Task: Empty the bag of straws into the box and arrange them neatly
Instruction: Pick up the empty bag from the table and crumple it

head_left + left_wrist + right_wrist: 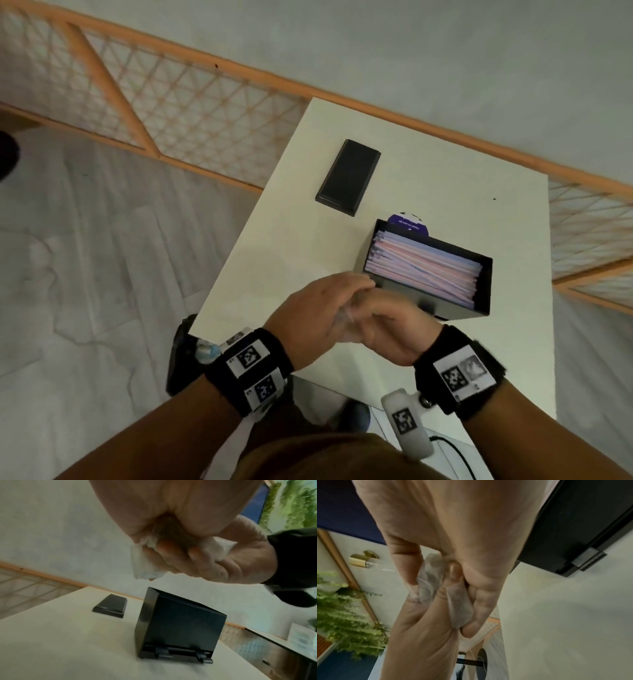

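Observation:
A black open box (415, 290) on the white table (281, 260) holds pink and pale blue straws (424, 263) lying side by side along its length. Just in front of the box, my left hand (318, 305) and right hand (394, 329) are pressed together around a crumpled clear plastic bag (346, 317). In the left wrist view the bag (145, 563) bulges out between curled fingers above the box (180, 626). The right wrist view shows the bag (429, 580) squeezed between my right hand (453, 534) and left hand (423, 635). No straws show in the bag.
The black box lid (347, 176) lies flat at the far side of the table. A purple printed item (407, 224) sticks up behind the box. The table's left edge and near edge are close to my wrists. A wooden lattice railing (191, 99) runs behind.

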`<state>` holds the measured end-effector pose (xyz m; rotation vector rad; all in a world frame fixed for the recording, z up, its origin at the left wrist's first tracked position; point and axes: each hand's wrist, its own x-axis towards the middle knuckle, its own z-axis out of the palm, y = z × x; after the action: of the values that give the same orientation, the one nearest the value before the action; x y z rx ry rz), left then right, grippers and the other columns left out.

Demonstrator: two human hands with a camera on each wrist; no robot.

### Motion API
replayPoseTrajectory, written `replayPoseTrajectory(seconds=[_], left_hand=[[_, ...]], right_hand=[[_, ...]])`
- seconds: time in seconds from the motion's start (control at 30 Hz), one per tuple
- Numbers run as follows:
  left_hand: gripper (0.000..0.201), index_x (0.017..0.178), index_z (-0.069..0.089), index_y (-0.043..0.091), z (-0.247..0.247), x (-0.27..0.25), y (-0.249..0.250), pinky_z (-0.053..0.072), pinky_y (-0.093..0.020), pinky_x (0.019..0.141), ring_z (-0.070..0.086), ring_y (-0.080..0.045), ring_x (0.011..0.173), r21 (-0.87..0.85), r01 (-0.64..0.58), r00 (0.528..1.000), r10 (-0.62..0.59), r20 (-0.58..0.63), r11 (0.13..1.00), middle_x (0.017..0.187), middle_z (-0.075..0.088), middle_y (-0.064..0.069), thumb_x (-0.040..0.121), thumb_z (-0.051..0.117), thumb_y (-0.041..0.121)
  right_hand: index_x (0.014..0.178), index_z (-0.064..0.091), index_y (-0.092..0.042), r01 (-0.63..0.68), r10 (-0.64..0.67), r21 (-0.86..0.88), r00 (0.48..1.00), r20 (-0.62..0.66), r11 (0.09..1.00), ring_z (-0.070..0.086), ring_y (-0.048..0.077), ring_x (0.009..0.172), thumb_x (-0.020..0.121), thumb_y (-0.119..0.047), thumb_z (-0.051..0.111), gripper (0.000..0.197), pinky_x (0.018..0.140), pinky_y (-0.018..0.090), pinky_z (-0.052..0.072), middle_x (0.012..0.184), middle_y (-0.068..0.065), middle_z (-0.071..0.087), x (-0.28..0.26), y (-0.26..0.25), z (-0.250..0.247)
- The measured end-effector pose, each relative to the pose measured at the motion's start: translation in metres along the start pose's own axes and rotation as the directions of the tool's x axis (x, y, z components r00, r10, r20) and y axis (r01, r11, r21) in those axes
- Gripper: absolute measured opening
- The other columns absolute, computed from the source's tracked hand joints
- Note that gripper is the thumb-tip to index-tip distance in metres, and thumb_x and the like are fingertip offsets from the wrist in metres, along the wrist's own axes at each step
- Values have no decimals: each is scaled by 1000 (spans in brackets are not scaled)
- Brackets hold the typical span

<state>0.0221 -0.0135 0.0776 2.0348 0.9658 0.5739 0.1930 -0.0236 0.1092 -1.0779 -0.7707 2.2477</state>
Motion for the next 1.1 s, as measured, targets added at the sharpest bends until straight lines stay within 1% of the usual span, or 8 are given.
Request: replayPoseTrajectory(seconds=[0.17, 0.3, 0.5, 0.6, 0.77, 0.87, 1.03, 1.1], left_hand=[[34, 120, 62, 22, -37, -31, -61, 50, -36, 95, 60, -8, 105, -192, 348, 905, -382, -186, 918, 116, 65, 8, 103, 34, 34], [24, 107, 61, 25, -70, -72, -135, 49, -31, 71, 62, -8, 86, -371, 595, 630, -700, -336, 713, 100, 66, 5, 105, 38, 21], [17, 108, 46, 19, -66, -153, -245, 44, -38, 84, 53, -26, 94, -463, 839, 194, -952, -237, 287, 105, 56, -8, 101, 51, 33], [22, 104, 43, 14, -44, -187, -281, 45, -41, 87, 50, -28, 98, -516, 851, 51, -994, -92, 92, 103, 49, -11, 97, 59, 27], [61, 111, 61, 17, 41, -256, -426, 61, -40, 74, 66, -35, 93, -242, 970, -38, -999, -25, -31, 108, 66, -10, 62, 76, 50], [81, 115, 57, 21, 51, -263, -461, 60, -41, 65, 65, -32, 87, -243, 968, -72, -997, -9, -68, 108, 68, -9, 50, 68, 69], [109, 154, 21, 11, 12, -239, -401, 46, -50, 104, 44, -39, 135, -293, 949, -123, -992, -8, -115, 151, 34, -16, 71, 85, 41], [120, 158, 6, 9, 2, -232, -388, 41, -49, 111, 37, -38, 143, -290, 946, -160, -987, -32, -144, 158, 23, -16, 74, 88, 34]], right_hand=[[149, 46, -15, -130, 137, -232, 990, 16, 964, 59, 34, 129, 89, -19, 61, 62, 111, 51, 44, 143, 8, 60, 29, 5, 11], [140, 54, -28, -184, 138, -490, 982, -128, 852, 66, 20, 118, 93, -28, 62, 48, 109, 47, 48, 131, -4, 69, 40, 15, 11], [135, 58, -28, -323, 155, -534, 929, -335, 781, 70, 21, 110, 96, -18, 60, 41, 105, 54, 49, 123, -3, 72, 21, 43, -12], [135, 59, -26, -377, 179, -415, 879, -441, 828, 70, 29, 111, 87, -28, 57, 48, 103, 56, 47, 126, 4, 71, 4, 54, -21], [129, 64, -25, -473, 272, -279, 798, -538, 836, 72, 31, 107, 76, -30, 65, 53, 96, 54, 50, 124, 7, 72, -18, 68, -43], [126, 67, -24, -527, 325, -224, 751, -575, 820, 74, 32, 99, 70, -33, 80, 57, 73, 40, 62, 115, 7, 76, -21, 77, -54], [89, 82, -34, -574, 422, -97, 696, -581, 813, 76, 31, 81, 72, -12, 52, 41, 52, 32, 61, 101, 11, 78, -14, 88, -58], [99, 80, -31, -576, 410, -106, 687, -599, 810, 76, 33, 83, 79, -12, 49, 41, 53, 32, 61, 106, 14, 77, -12, 94, -53]])
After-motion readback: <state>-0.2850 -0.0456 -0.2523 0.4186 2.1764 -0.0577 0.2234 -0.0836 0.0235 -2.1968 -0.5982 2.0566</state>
